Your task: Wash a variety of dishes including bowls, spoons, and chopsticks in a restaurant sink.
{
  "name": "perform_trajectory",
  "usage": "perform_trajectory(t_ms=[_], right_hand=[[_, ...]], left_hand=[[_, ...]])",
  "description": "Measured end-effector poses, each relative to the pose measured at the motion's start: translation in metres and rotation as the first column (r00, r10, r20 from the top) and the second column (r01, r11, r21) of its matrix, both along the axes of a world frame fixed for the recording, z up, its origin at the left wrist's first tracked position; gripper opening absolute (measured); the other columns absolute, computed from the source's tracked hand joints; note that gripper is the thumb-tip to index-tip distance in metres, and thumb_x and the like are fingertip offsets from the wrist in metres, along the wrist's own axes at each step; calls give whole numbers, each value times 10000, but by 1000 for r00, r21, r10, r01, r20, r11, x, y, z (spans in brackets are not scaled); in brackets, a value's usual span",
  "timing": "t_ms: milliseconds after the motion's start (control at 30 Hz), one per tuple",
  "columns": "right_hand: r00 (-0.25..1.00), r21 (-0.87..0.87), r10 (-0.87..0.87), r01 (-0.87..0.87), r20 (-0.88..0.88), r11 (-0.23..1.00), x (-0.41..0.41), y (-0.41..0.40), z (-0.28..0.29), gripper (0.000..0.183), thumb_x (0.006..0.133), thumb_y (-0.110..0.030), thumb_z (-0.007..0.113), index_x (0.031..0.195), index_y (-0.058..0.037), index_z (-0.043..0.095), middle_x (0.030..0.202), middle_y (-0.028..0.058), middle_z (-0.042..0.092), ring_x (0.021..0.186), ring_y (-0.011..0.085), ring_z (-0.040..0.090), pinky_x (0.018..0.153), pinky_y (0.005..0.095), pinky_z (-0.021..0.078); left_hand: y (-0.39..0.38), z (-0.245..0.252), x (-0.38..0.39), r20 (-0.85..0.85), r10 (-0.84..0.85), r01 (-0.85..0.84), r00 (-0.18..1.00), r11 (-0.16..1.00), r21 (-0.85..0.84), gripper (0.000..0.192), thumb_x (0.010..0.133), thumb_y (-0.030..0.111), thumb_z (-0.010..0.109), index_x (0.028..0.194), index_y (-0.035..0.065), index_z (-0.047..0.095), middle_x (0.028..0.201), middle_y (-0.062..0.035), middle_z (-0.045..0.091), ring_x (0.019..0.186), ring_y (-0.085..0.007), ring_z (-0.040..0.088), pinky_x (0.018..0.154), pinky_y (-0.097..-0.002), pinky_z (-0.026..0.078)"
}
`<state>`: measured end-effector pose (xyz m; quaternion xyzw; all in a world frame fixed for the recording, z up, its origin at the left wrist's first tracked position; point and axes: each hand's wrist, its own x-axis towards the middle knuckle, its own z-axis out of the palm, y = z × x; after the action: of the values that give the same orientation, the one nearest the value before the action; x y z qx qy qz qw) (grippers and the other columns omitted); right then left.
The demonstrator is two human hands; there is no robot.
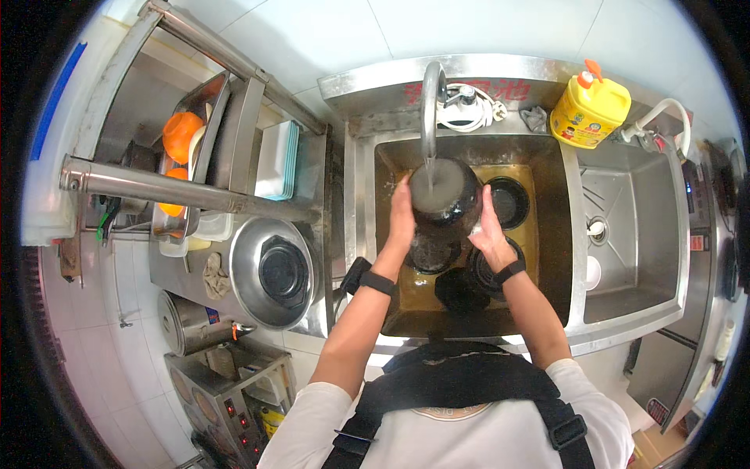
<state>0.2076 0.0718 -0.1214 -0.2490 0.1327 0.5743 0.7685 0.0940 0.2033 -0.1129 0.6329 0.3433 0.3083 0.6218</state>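
Note:
A dark round bowl [452,199] is held between my two hands, high in the left sink basin [551,246]. My left hand [402,217] presses its left side, and my right hand [490,231] supports its right side with a little white foam near the palm. From the curved metal faucet [430,111], water runs onto the bowl's greyish round face; whether that is its inside or its base I cannot tell. Below, several black bowls sit in the basin's brownish water, among them one at the right [508,202] and one under my left hand [432,255].
A yellow detergent jug [590,111] and a coiled white hose [469,117] stand behind the basin. The right basin [621,293] holds a white cup. To the left, a steel bowl [246,275] contains black dishes beside a metal shelf rail [193,190].

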Motion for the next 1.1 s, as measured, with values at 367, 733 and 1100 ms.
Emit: perform_trajectory(t_ms=[367,733,1100], right_hand=[[-282,-415,398,-1,873,910,-34,-3,28,323,685,-185,668,904,7,528,873,167,571,808,270,558,726,323,438],[-327,-508,539,182,777,842,-23,6,12,499,751,-170,594,1203,-80,404,1149,179,360,1045,340,404,900,374,332],[-413,-459,245,-573,877,679,-16,10,14,149,712,-17,544,861,-26,549,859,147,561,820,293,546,723,350,431]], left_hand=[[7,20,-1,-85,-253,165,964,816,-555,702,782,464,553,1297,90,256,1241,-93,382,1116,-233,397,866,-419,388],[-30,26,-48,-14,-213,165,977,792,-587,827,725,187,527,1330,194,-36,1274,-173,262,1081,-343,424,687,-509,506],[-36,24,-63,91,-234,243,968,782,-574,878,693,226,546,1333,175,-52,1296,-158,246,1042,-346,468,656,-462,526]])
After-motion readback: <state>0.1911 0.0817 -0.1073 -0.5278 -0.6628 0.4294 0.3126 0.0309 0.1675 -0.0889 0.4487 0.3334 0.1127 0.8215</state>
